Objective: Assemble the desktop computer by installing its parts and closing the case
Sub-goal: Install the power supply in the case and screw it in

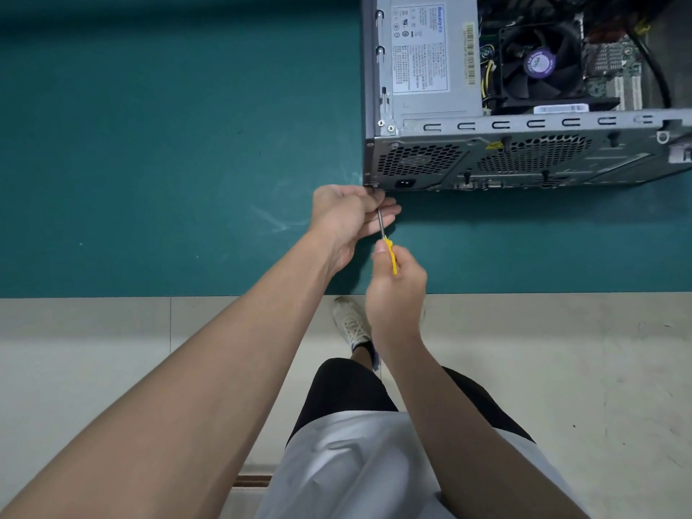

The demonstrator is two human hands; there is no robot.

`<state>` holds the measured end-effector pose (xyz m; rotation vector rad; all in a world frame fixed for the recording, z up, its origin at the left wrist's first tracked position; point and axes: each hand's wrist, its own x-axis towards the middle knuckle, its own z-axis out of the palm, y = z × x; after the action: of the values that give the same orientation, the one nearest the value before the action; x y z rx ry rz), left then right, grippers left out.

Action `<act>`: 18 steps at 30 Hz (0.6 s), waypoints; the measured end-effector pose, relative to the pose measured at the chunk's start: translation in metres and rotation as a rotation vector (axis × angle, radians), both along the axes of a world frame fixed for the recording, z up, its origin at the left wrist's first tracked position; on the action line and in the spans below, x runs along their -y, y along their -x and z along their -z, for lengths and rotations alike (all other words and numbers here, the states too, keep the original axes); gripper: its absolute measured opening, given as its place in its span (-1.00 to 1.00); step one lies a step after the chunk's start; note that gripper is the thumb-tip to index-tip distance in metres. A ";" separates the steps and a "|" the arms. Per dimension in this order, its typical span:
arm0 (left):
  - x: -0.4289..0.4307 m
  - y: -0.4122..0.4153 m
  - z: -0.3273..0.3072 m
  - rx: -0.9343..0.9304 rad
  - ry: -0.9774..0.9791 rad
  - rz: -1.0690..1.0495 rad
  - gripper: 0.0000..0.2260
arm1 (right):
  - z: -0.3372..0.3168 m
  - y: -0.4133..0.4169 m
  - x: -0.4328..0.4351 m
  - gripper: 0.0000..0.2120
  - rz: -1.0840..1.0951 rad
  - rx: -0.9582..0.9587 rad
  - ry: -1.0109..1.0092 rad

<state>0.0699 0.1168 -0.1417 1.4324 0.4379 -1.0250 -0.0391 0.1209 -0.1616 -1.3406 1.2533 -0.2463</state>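
Nearest me, right hand (397, 294): my grip is closed round the yellow handle of the screwdriver (381, 222), thumb on top, just past the near edge of the table (149, 144).
Left hand (344, 215): fingers cupped under the bare shaft, with a pinching grip near the tip to steady it (the tip itself is hidden behind my thumb).
Contact spot: lower left corner of the computer case (524, 162), on its rear face; I cannot tell whether a screw is seated there.
Computer case: lying on its side on the green table, open side up, no side panel on it.
Inside, farther off: power supply (427, 54) and fan (539, 61) sit in place.
Stage, as I judge it: fastening at the rear corner, with closing not yet begun.
Risk one: the shaft meets the corner at a slant, so the tip may ride out and chew the head, or a screw may start crooked.
Risk two: a slip would drive the tip into my left fingers, which sit right beside it.
Risk three: a hard push could slide the case, since neither hand braces it.
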 end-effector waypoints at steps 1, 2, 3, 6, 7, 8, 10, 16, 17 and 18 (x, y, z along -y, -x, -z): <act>0.000 0.000 0.001 0.001 0.001 0.006 -0.86 | 0.000 0.000 0.001 -0.69 0.113 0.127 -0.237; -0.001 0.000 0.001 0.003 0.003 0.011 -0.84 | -0.001 0.000 0.003 -0.71 0.209 0.252 -0.478; -0.002 0.000 0.002 0.008 0.004 0.015 -0.83 | -0.002 0.002 0.005 -0.73 0.279 0.358 -0.686; -0.003 0.001 0.003 0.027 0.003 0.029 -0.84 | -0.001 0.006 0.011 -0.74 0.341 0.533 -1.058; -0.003 0.001 0.003 0.034 0.001 0.034 -0.84 | -0.001 0.006 0.013 -0.73 0.353 0.562 -1.119; -0.003 0.001 0.003 0.040 -0.002 0.038 -0.84 | -0.002 0.006 0.013 -0.72 0.357 0.562 -1.138; -0.002 0.000 0.003 0.048 -0.011 0.039 -0.84 | -0.006 0.001 0.013 -0.69 0.265 0.400 -0.940; -0.002 -0.001 0.002 0.036 -0.019 0.028 -0.88 | -0.003 -0.006 0.001 -0.69 -0.262 -0.238 0.529; -0.002 -0.001 0.002 0.035 -0.020 0.029 -0.86 | -0.001 -0.009 0.001 -0.70 -0.249 -0.236 0.523; -0.002 -0.001 0.003 0.034 -0.019 0.029 -0.84 | 0.002 -0.010 0.001 -0.71 -0.231 -0.223 0.481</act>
<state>0.0712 0.1187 -0.1442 1.4752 0.4039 -1.0205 -0.0290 0.1203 -0.1635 -1.9563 1.2531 -0.2495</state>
